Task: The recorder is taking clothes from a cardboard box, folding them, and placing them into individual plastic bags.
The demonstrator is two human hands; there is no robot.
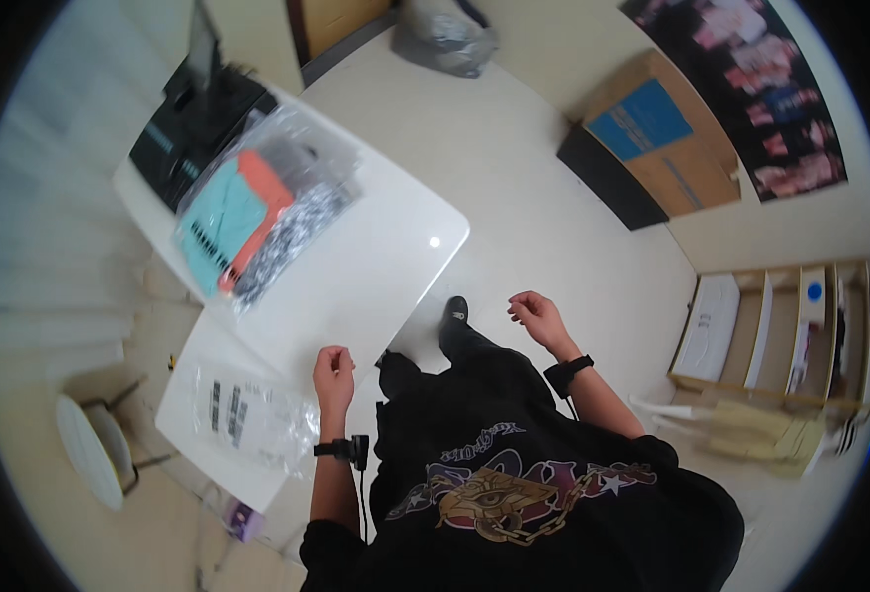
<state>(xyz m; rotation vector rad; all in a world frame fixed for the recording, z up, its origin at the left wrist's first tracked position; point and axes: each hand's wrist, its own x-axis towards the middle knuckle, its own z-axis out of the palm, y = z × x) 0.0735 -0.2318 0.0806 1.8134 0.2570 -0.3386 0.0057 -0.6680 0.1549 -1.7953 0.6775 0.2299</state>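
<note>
My left hand (333, 381) hangs over the near edge of a white table (383, 237), its fingers loosely curled with nothing in them. To the right, my right hand (538, 318) is held over the floor, away from the table, also loosely curled and holding nothing. Closest to the left hand lies a clear plastic bag (253, 411) with dark printing, flat on the lower white surface. Farther off on the table is a folded teal and coral garment (231, 214) in a clear printed bag. Grey packaged items (305, 229) lie beside and partly under it.
Dark computer equipment (201, 126) stands at the table's far left. A stool (94, 451) is at lower left, beside a purple box (244, 520). Along the right wall are a cardboard box (683, 166), a shelf unit (753, 385) and a yellowish bag (764, 436). A grey sack (446, 37) sits behind.
</note>
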